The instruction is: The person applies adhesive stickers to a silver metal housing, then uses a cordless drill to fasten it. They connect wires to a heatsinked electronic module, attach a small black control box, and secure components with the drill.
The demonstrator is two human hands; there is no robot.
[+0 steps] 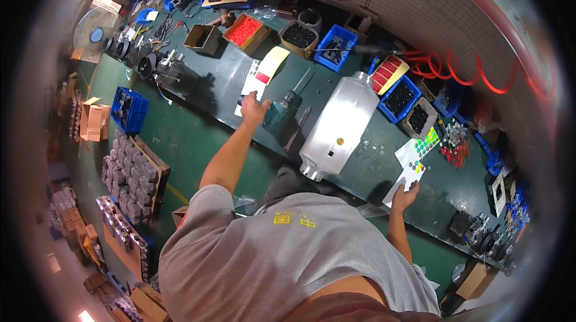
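A silver metal housing (341, 124), boxy with tapered ends, lies slantwise across the green workbench in front of me. My right hand (406, 196) pinches the near edge of a white sheet of round shiny stickers (413, 172) at the bench edge. Left of the housing, my left hand (254, 108) is curled over the lower end of another white sticker sheet (252, 77). A small dark thing shows beside its fingers, too hidden to name. Close by lie a teal power drill (279, 112) with a long bit and a wrench (297, 130).
Along the back stand a box of red parts (245, 33), a box of black parts (298, 37) and blue bins (336, 47). A roll of red labels (389, 74) rests beyond the housing. A coiled red hose (480, 76) hangs at right. Metal parts fill the pallet (159, 169) at left.
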